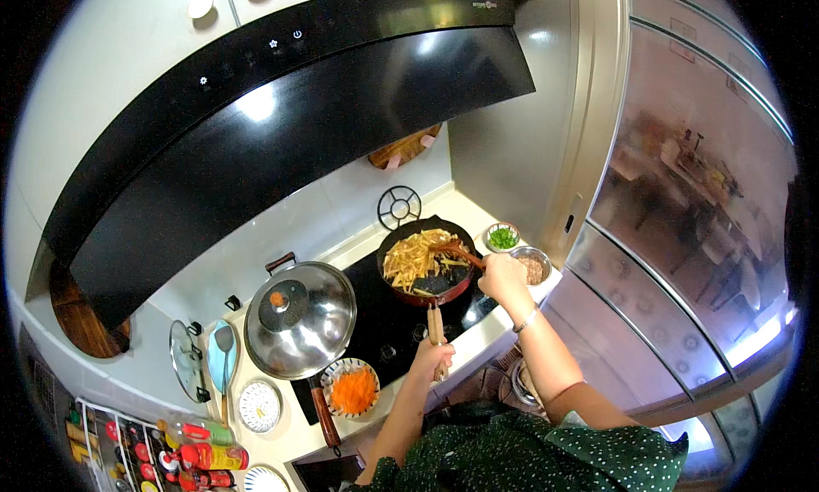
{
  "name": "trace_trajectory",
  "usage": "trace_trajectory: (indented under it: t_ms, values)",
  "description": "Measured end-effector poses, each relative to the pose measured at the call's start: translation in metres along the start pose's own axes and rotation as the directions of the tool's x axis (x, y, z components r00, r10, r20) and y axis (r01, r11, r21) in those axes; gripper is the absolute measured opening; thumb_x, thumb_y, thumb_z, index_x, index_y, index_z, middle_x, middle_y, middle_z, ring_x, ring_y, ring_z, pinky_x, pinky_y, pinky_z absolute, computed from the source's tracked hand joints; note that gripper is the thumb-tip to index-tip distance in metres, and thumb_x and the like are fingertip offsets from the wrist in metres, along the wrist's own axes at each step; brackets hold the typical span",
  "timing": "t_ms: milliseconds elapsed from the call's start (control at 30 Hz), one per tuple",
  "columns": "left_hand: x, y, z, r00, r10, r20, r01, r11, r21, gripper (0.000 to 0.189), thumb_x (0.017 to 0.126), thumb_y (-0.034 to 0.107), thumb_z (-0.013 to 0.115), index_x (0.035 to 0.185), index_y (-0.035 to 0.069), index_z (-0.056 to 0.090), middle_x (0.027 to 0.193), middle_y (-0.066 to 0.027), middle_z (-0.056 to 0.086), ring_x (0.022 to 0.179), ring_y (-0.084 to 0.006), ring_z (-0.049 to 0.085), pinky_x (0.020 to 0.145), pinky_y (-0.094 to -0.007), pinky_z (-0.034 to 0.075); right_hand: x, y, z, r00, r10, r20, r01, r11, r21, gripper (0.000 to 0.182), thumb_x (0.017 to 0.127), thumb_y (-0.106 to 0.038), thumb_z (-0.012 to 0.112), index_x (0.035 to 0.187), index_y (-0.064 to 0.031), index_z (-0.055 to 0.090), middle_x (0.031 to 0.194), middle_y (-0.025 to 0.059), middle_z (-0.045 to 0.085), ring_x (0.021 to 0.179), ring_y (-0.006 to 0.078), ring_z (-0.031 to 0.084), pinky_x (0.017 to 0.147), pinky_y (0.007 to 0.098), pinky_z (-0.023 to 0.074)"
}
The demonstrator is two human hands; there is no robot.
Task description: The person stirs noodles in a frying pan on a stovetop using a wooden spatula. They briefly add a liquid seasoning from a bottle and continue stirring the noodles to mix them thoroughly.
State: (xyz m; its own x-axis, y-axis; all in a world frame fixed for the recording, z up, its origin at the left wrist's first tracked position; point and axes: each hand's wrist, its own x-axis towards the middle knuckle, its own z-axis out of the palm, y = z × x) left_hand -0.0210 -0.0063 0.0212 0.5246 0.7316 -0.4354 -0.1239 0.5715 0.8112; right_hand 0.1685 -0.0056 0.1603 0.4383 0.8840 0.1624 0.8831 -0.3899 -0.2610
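Observation:
My left hand (432, 358) is wrapped around the light wooden handle (436, 326) of a dark frying pan (441, 296) on the black glass cooktop (368, 294). Pale yellow strips of food (409, 255), perhaps potato, lie mostly in the left and far part of the pan. In my right hand (505, 278) is a brown wooden spatula (448, 248), its blade down among the strips. Just beyond that hand stand a small bowl of chopped green herbs (503, 237) and a metal bowl of minced meat or a similar brownish food (535, 266).
Left of the pan sits a wok with a domed metal lid (333, 306), its handle (325, 415) jutting over the counter's front edge. Near it are a bowl of shredded carrot (354, 391), a patterned plate (259, 405) and sauce bottles (214, 457). A black range hood (307, 102) hangs above.

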Motion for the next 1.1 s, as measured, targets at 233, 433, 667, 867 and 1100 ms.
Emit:
trace_trajectory:
  t_ms: [233, 433, 667, 867, 1100]
  values:
    - [0.000, 0.003, 0.006, 0.999, -0.026, 0.036, 0.026, 1.000, 0.008, 0.029, 0.064, -0.006, 0.061, 0.087, 0.001, 0.044, 0.061, -0.0053, 0.047, 0.042, -0.0135, 0.044, 0.037, -0.0278, 0.038, 0.003, -0.007, 0.044, 0.998, 0.005, 0.057, -0.011, 0.993, 0.114, 0.020, 0.067, -0.013, 0.059, 0.082, -0.0026, 0.065, 0.078, 0.0208, 0.063, 0.077, 0.0353, 0.063, 0.068, 0.0436, 0.0508]
    - [-0.005, 0.001, 0.002, 1.000, -0.018, -0.017, 0.018, 1.000, 0.010, 0.030, 0.065, -0.004, 0.062, 0.088, 0.002, 0.045, 0.061, -0.0054, 0.048, 0.043, -0.0141, 0.047, 0.038, -0.0284, 0.039, -0.045, -0.014, -0.009, 0.986, -0.089, 0.138, 0.087, 0.996, 0.017, 0.022, 0.064, -0.017, 0.064, 0.081, -0.0040, 0.068, 0.079, 0.0170, 0.065, 0.076, 0.0308, 0.065, 0.068, 0.0391, 0.0525]
    - [0.002, -0.001, 0.004, 0.999, -0.047, -0.001, 0.047, 0.998, 0.032, 0.032, 0.063, -0.006, 0.062, 0.088, 0.003, 0.043, 0.062, -0.0052, 0.048, 0.044, -0.0139, 0.047, 0.038, -0.0278, 0.038, 0.021, -0.011, 0.030, 0.999, 0.022, -0.048, -0.016, 0.992, 0.122, 0.019, 0.064, -0.014, 0.062, 0.078, -0.0001, 0.065, 0.077, 0.0223, 0.063, 0.074, 0.0358, 0.063, 0.066, 0.0427, 0.0517]
    - [0.002, -0.004, -0.005, 0.999, -0.031, -0.006, 0.031, 1.000, -0.002, 0.033, 0.063, -0.007, 0.063, 0.088, 0.004, 0.043, 0.064, -0.0049, 0.047, 0.045, -0.0128, 0.045, 0.038, -0.0281, 0.039, -0.010, -0.006, 0.009, 0.995, -0.062, 0.076, 0.056, 0.996, 0.076, 0.023, 0.065, -0.018, 0.064, 0.080, -0.0005, 0.066, 0.081, 0.0198, 0.065, 0.078, 0.0323, 0.065, 0.068, 0.0398, 0.0527]
    - [0.001, -0.005, 0.000, 0.998, -0.064, 0.007, 0.063, 0.998, 0.009, 0.033, 0.063, -0.008, 0.061, 0.086, 0.004, 0.042, 0.064, -0.0058, 0.047, 0.044, -0.0140, 0.046, 0.037, -0.0270, 0.038, -0.011, -0.014, 0.014, 0.995, -0.080, 0.055, 0.077, 0.996, 0.038, 0.017, 0.064, -0.013, 0.061, 0.076, -0.0017, 0.066, 0.075, 0.0203, 0.063, 0.074, 0.0345, 0.063, 0.065, 0.0428, 0.0515]
